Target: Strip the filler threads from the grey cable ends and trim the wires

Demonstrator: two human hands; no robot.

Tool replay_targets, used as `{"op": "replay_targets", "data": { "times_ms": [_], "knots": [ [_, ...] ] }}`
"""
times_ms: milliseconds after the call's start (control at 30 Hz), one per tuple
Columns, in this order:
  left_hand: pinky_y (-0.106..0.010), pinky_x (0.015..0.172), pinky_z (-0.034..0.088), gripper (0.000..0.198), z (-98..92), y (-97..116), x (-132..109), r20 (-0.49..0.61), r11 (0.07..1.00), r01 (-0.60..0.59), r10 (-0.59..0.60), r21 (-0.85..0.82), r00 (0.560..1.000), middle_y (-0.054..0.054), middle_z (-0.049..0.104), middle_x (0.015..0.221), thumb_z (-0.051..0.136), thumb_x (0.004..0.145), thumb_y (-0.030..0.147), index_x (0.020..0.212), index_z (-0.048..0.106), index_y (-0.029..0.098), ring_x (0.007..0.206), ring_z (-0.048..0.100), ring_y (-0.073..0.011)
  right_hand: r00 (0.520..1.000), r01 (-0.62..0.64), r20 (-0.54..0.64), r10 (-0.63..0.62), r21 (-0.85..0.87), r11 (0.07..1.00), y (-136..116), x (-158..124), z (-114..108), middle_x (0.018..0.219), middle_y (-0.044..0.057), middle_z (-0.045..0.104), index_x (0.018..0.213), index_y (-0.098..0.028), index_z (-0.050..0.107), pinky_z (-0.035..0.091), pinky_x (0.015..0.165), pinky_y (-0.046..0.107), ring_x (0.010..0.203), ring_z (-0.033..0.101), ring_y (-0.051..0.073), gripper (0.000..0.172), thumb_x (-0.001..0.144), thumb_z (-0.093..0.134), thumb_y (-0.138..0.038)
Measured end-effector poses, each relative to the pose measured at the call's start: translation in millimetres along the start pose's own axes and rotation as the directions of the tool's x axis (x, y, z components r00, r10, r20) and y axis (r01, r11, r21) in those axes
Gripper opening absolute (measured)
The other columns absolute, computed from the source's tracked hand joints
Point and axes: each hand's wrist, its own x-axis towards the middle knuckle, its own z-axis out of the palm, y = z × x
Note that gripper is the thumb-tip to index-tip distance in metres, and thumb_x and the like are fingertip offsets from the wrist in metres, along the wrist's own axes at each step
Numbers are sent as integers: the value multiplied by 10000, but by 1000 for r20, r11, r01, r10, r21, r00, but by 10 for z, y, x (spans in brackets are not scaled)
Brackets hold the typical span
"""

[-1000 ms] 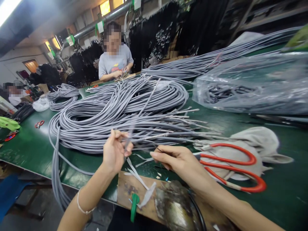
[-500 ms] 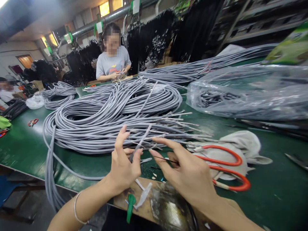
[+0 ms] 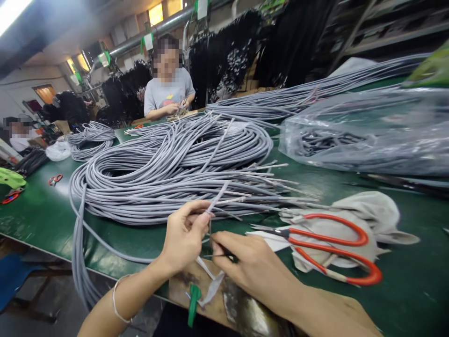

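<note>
**Pinching a pale-tipped cable (image 3: 219, 194) just in front of the grey coil (image 3: 168, 178)**

In front of the coil, our left hand (image 3: 185, 234) is pinching the cable between thumb and fingers, just below its pale end, which is sticking up at a slant against the coil's near strands. We are judging it light, smooth and springy: the sheathed part is looking stiff enough to steer, the bare tip softer and easier to fray, so the firm sheath just below the tip is offering the best grip. Just to the right, also in front of the coil, our right hand (image 3: 252, 252) is curling its fingers inward; we cannot tell whether they are pinching anything, as the fingertips are partly hidden.

Left of the coil, small scissors (image 3: 55, 179) are lying well apart. At its left end, cable tails (image 3: 79, 262) are drooping over the table edge. Behind it, a co-worker (image 3: 169, 96) is sitting. Nearer us than the coil, a green clip (image 3: 194, 299) and a whitish strip (image 3: 214, 290) are crowding the space below our hands. Right of the coil, large scissors (image 3: 315, 236) are resting on a crumpled cloth (image 3: 372, 210), their blades pointing toward our right hand; beyond the cloth, a clear bag (image 3: 389, 121) is sprawling.
</note>
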Motion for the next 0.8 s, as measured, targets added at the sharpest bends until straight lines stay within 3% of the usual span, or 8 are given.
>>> {"op": "replay_targets", "data": {
  "times_ms": [100,200,267,333,400,467,600,800],
  "knots": [
    [-152,350,196,442,-75,71,73,247,918,293,-229,-267,942,-19,601,653,737,673,411,981,633,112,372,253,6,998,-11,68,7,55,998,1,-16,27,511,-29,557,606,-194,495,320,456,213,416,484,84,192,689,413,-41],
    [-125,339,92,382,-210,207,139,232,853,355,-284,-382,930,42,502,581,766,641,334,936,644,124,366,164,26,987,37,151,-53,111,993,-31,-13,-13,491,-38,537,564,-195,490,297,448,225,409,455,81,186,669,438,-51],
    [-117,347,84,315,-290,277,164,136,861,284,-250,-421,959,60,441,570,758,649,303,886,656,122,379,151,27,989,61,128,-80,149,987,-55,2,-72,485,-38,530,545,-193,493,299,447,225,414,452,79,202,708,448,-83],
    [-119,351,128,288,-320,299,160,141,892,250,-212,-376,967,55,424,569,731,683,334,865,669,119,385,188,17,999,-21,-25,26,179,984,-60,30,-141,493,-37,528,591,-188,537,316,437,210,413,446,74,210,779,464,-131],
    [-144,372,236,286,-291,279,126,269,962,202,-148,-186,952,26,451,572,666,753,388,829,686,112,407,295,-18,964,-146,-182,192,238,960,-41,64,-204,520,-37,543,738,-172,609,333,407,192,406,448,70,144,832,503,-195],
    [-203,477,374,311,-232,245,80,399,996,-8,-26,84,917,-28,523,623,586,823,397,771,700,113,518,449,-84,937,-180,-242,252,283,942,-15,94,-245,574,-21,592,836,-158,633,375,414,184,442,505,78,124,853,532,-227],
    [-251,644,436,288,-185,205,43,462,830,-404,206,385,863,-70,630,736,529,878,323,754,713,140,691,554,-142,949,-53,-288,130,262,964,-10,119,-260,574,0,616,639,-162,590,433,493,181,506,564,86,242,870,517,-162],
    [-211,580,429,214,-265,195,128,416,704,-512,326,493,849,-32,626,641,567,847,190,676,689,146,600,558,-115,909,-3,-410,75,175,985,-68,100,-236,544,-4,609,654,-152,588,397,435,178,448,539,72,209,851,530,-108]
  ]
}}
